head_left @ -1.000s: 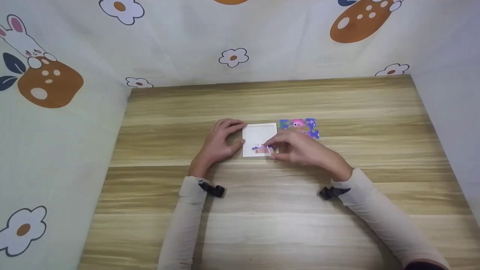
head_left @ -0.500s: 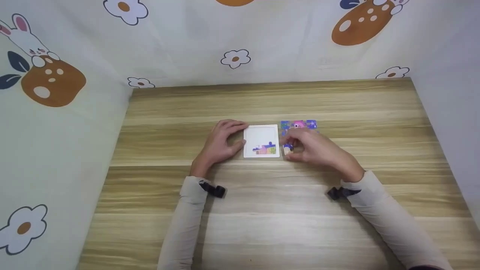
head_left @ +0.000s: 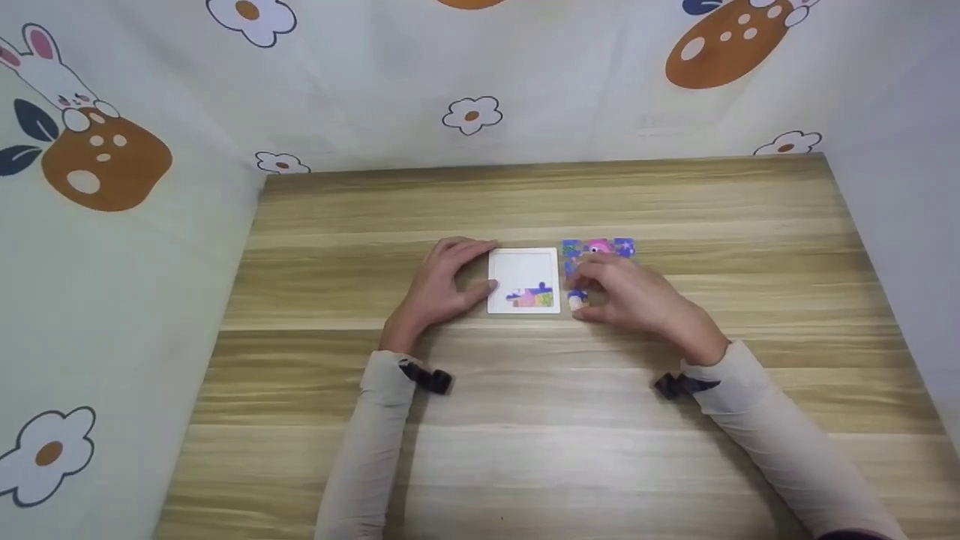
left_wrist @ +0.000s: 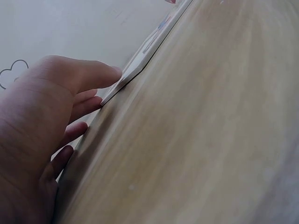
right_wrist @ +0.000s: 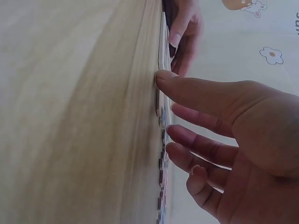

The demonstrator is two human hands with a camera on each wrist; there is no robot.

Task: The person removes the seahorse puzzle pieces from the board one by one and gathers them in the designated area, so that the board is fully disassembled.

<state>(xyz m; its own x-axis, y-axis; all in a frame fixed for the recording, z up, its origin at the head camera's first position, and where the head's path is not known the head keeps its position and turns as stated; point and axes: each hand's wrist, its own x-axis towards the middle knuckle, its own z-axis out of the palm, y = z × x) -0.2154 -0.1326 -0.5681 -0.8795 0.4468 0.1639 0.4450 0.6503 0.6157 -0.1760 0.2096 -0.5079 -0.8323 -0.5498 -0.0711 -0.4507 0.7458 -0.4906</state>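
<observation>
A white puzzle tray (head_left: 523,259) lies on the table, with a few joined jigsaw pieces (head_left: 534,298) in its lower right part. My left hand (head_left: 444,283) touches the tray's left edge with its thumb and fingers extended. Just right of the tray, a blue-and-peach jigsaw piece (head_left: 577,301) lies by the thumb and index finger of my right hand (head_left: 634,300). In the right wrist view, that hand's thumb (right_wrist: 180,84) and fingers stand apart with no piece visible between them. More pieces (head_left: 598,247) lie behind this hand, partly hidden by it.
The wood-grain table (head_left: 480,420) meets a patterned cloth wall (head_left: 367,97) at the back and left. A plain pale wall (head_left: 892,195) stands on the right. Each sleeve carries a small black wrist camera, one at the left wrist (head_left: 432,380) and one at the right (head_left: 669,385).
My right hand has moved from above the tray to its right side, where the piece it pinched now lies. The joined pieces in the tray are uncovered. My left hand has stayed at the tray's edge.
</observation>
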